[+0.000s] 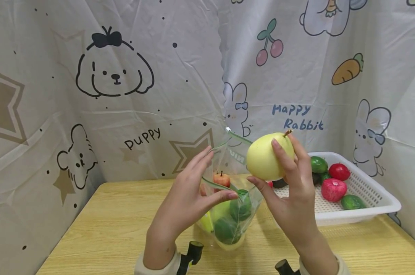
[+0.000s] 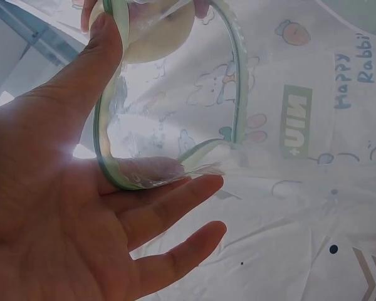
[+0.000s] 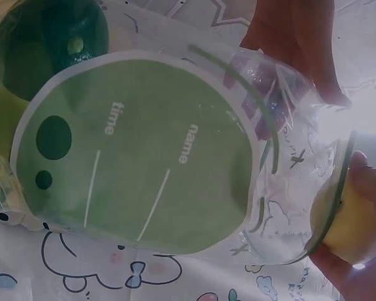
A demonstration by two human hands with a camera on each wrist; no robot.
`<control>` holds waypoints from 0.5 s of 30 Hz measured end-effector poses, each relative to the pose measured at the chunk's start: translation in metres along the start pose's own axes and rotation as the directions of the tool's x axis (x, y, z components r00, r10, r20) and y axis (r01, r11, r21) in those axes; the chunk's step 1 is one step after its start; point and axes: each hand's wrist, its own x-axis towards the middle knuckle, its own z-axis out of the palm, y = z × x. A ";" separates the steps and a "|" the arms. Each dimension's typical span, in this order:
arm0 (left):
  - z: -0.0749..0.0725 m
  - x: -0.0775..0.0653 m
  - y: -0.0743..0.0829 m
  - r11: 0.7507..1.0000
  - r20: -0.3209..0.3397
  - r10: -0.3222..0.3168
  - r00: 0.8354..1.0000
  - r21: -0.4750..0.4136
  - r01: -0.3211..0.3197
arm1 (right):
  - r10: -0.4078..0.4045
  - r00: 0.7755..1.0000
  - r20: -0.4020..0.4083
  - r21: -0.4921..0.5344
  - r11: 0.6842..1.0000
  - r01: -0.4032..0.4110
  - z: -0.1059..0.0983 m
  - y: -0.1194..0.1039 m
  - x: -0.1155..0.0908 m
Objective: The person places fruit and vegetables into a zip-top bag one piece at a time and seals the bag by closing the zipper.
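A clear zip bag [image 1: 237, 157] with a green-edged mouth stands on the table, holding several fruits, among them dark green round ones [image 1: 228, 230], an orange-red apple-like fruit [image 1: 222, 178] and something yellow. My left hand [image 1: 188, 194] holds the mouth spread, thumb at the near rim and fingers at the left side. In the left wrist view, one finger shows through the plastic. A pale yellow pear [image 1: 265, 157], stem upward, is gripped by my right hand [image 1: 298, 187] at the mouth's right side. The right wrist view shows the bag's green label [image 3: 144, 157].
On the right, a white perforated basket [image 1: 372, 212] contains red and green produce, including a pinkish-red round fruit [image 1: 333, 190]. The wooden table [image 1: 118, 225] meets a printed cloth curtain [image 1: 180, 76] behind and at both sides.
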 end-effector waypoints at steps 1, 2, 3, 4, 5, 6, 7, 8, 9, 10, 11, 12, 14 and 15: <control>0.000 0.000 0.000 1.000 0.001 0.000 1.000 -0.002 0.000 | -0.001 1.000 0.000 -0.015 1.000 0.001 0.000 0.000 0.000; 0.000 0.000 0.000 1.000 0.001 0.000 1.000 -0.003 0.000 | -0.002 1.000 0.001 -0.024 1.000 0.002 0.000 0.000 0.001; 0.000 0.000 0.000 1.000 0.000 0.000 1.000 -0.004 0.000 | -0.002 1.000 0.003 -0.028 1.000 0.002 0.000 0.000 0.001; 0.000 0.000 0.000 1.000 -0.001 0.002 1.000 -0.005 -0.002 | -0.003 1.000 0.004 -0.030 1.000 0.003 -0.001 0.000 0.001; 0.000 0.000 0.000 1.000 -0.002 0.002 1.000 -0.003 -0.002 | -0.004 1.000 0.003 -0.031 1.000 0.004 -0.001 0.000 0.002; 0.000 0.000 0.001 1.000 -0.003 0.002 1.000 -0.002 -0.002 | -0.007 1.000 0.002 -0.031 0.999 0.007 -0.001 0.000 0.002; 0.000 0.000 0.001 1.000 -0.006 0.003 1.000 0.000 -0.003 | -0.012 1.000 0.002 -0.029 1.000 0.012 -0.001 0.000 0.002; 0.000 0.000 0.001 1.000 -0.008 0.005 1.000 0.002 -0.005 | -0.015 1.000 0.004 -0.027 1.000 0.015 -0.001 0.000 0.003; 0.000 0.000 0.001 1.000 -0.010 0.005 1.000 0.004 -0.005 | -0.018 1.000 0.006 -0.022 1.000 0.018 -0.001 0.000 0.003; 0.000 0.000 0.001 1.000 -0.010 0.004 1.000 0.006 -0.004 | -0.023 1.000 0.009 -0.019 1.000 0.023 -0.001 -0.001 0.003; 0.000 0.000 0.002 1.000 -0.010 0.001 1.000 0.008 -0.001 | -0.026 1.000 0.012 -0.017 0.999 0.027 -0.001 -0.001 0.003; 0.000 0.000 0.002 1.000 -0.010 0.000 1.000 0.007 0.000 | -0.029 0.999 0.016 -0.016 0.999 0.029 -0.001 -0.001 0.004; 0.000 0.000 0.002 1.000 -0.009 -0.003 1.000 0.008 0.003 | -0.031 0.999 0.023 -0.018 0.999 0.031 0.000 -0.001 0.004; -0.001 0.000 0.002 1.000 -0.007 -0.005 1.000 0.007 0.005 | -0.031 0.999 0.023 -0.021 0.999 0.031 0.000 -0.002 0.004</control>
